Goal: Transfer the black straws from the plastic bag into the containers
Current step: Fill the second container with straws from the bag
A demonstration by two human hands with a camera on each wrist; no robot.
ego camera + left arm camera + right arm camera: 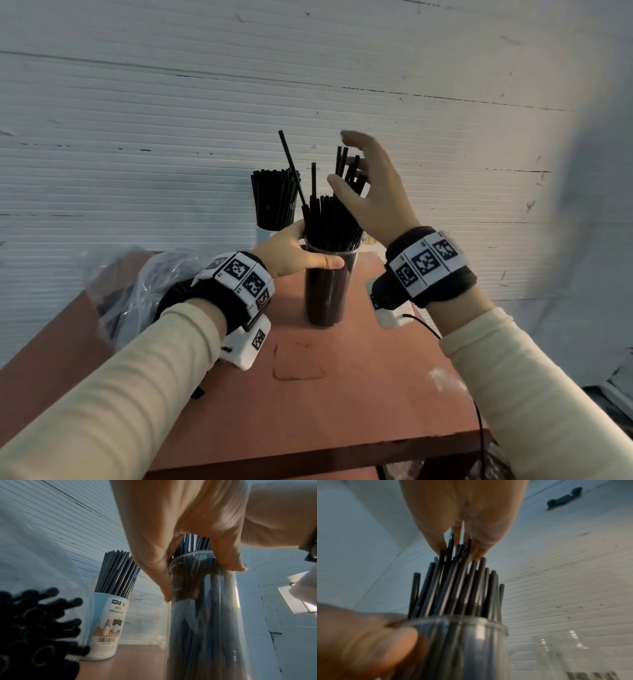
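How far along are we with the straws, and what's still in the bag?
Done: the white desk organizer stands packed with straws. In hand: the left hand grips the clear cup at its rim while the right hand settles uneven straws into it. Left: the plastic bag still holds straws.

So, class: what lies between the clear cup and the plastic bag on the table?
In the head view, the left hand and its wrist band lie between the clear cup and the plastic bag; the hand grips the cup's rim.
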